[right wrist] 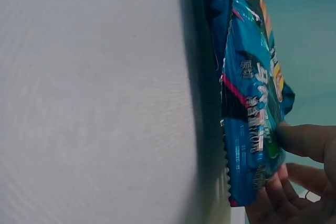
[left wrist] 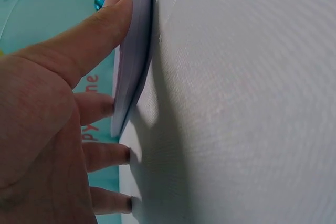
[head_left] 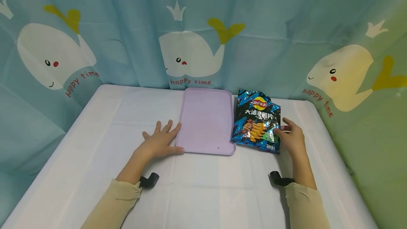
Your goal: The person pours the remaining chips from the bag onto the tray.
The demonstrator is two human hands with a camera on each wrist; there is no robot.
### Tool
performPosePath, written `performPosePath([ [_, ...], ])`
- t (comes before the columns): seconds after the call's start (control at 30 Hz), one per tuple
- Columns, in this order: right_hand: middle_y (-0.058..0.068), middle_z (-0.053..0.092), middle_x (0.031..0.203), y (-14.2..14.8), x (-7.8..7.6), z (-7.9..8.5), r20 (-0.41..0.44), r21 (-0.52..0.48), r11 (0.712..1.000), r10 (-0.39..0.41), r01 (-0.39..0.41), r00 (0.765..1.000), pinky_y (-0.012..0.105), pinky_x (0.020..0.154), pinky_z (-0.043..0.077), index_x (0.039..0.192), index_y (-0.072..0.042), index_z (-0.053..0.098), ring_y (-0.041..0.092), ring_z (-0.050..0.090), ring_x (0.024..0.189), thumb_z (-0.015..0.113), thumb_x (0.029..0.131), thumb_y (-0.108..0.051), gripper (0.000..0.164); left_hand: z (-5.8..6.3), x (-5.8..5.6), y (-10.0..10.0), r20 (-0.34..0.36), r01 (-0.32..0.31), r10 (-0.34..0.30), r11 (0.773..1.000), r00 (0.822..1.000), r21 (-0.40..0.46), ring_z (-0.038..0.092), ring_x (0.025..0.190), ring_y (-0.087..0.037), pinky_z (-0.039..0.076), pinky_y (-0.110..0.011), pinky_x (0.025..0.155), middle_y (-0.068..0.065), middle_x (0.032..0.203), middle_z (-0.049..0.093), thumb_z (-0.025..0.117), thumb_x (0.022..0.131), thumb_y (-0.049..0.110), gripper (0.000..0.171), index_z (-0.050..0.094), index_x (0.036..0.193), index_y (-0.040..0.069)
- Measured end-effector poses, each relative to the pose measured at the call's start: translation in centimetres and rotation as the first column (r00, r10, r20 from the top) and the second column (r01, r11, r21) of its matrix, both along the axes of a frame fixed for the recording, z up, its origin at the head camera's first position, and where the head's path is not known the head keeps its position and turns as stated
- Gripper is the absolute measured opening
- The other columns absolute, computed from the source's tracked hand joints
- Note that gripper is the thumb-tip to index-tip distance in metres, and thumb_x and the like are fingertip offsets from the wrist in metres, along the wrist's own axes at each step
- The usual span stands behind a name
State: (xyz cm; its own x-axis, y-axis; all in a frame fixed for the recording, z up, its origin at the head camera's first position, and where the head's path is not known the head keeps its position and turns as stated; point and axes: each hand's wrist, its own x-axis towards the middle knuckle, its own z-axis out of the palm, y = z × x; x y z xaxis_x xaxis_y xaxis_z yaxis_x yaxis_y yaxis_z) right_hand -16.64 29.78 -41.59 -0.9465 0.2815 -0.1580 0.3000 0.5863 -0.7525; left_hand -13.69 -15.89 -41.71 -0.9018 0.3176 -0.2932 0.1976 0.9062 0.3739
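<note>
A light purple tray (head_left: 205, 119) lies flat on the table. My left hand (head_left: 160, 142) is at its lower left corner with spread fingers, thumb and forefinger at the rim. In the left wrist view, the thumb (left wrist: 118, 11) touches the tray's side (left wrist: 135, 45), while other fingertips reach down to the cloth. To the tray's right is a blue and black bag of potato chips (head_left: 254, 116), its left edge slightly overlapping the tray. My right hand (head_left: 293, 139) pinches the bag's right edge. The right wrist view has the thumb (right wrist: 302, 139) on the printed front and the fingers behind.
A white cloth (head_left: 203, 190) covers the table. Behind it and along the sides hangs a blue-green curtain (head_left: 127, 38) printed with white whales. Each wrist carries a black camera mount (head_left: 149, 180) below the hand. A small dark speck (head_left: 218, 147) marks the tray near its front edge.
</note>
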Motion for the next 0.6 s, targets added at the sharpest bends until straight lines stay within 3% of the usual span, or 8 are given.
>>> performPosePath([
  [0.07, 0.012, 0.055, 0.111, 0.0, 0.1, 0.1, -0.001, -0.025, 1.000, -0.017, 0.017, 1.000, 0.015, 0.065, 0.045, 0.156, -0.009, 0.033, 0.021, 0.052, 0.098, 0.062, 0.099, -0.027, 0.066, 0.1, 0.0, 0.1, 0.001, -0.003, 0.003, 1.000, 1.000, -0.002, -0.001, 0.147, -0.057, 0.007, -0.090, 0.092, -0.020, 0.166, 0.013, 0.063, 0.085, 0.068, 0.099, 0.020, 0.161, 0.021],
  [0.2, 0.006, 0.050, 0.102, -0.1, -0.1, 0.2, -0.026, -0.087, 0.995, -0.046, 0.044, 0.999, 0.017, 0.060, 0.043, 0.150, -0.006, 0.044, 0.014, 0.046, 0.086, 0.061, 0.100, -0.026, 0.057, 0.2, 0.0, 0.0, 0.003, -0.012, 0.012, 1.000, 1.000, -0.002, -0.001, 0.147, -0.057, 0.007, -0.090, 0.092, -0.020, 0.166, 0.013, 0.064, 0.085, 0.067, 0.099, 0.021, 0.161, 0.021],
  [0.43, 0.009, 0.054, 0.121, -0.9, 0.0, 0.9, -0.108, -0.127, 0.988, -0.096, 0.083, 0.989, 0.016, 0.072, 0.045, 0.139, -0.004, 0.054, 0.014, 0.047, 0.102, 0.055, 0.102, -0.030, 0.045, 0.1, 0.0, 0.0, -0.004, -0.007, 0.007, 1.000, 1.000, 0.000, 0.001, 0.147, -0.058, 0.008, -0.091, 0.091, -0.021, 0.165, 0.014, 0.064, 0.084, 0.068, 0.099, 0.022, 0.160, 0.020],
  [0.6, 0.001, 0.058, 0.108, -1.3, 0.3, 1.5, -0.176, -0.192, 0.977, -0.125, 0.090, 0.977, 0.016, 0.075, 0.046, 0.137, -0.006, 0.056, 0.014, 0.052, 0.096, 0.053, 0.103, -0.033, 0.043, 0.0, 0.1, 0.2, -0.011, -0.005, 0.005, 1.000, 1.000, 0.001, 0.001, 0.147, -0.058, 0.008, -0.091, 0.091, -0.021, 0.165, 0.014, 0.064, 0.084, 0.067, 0.099, 0.022, 0.160, 0.020],
])
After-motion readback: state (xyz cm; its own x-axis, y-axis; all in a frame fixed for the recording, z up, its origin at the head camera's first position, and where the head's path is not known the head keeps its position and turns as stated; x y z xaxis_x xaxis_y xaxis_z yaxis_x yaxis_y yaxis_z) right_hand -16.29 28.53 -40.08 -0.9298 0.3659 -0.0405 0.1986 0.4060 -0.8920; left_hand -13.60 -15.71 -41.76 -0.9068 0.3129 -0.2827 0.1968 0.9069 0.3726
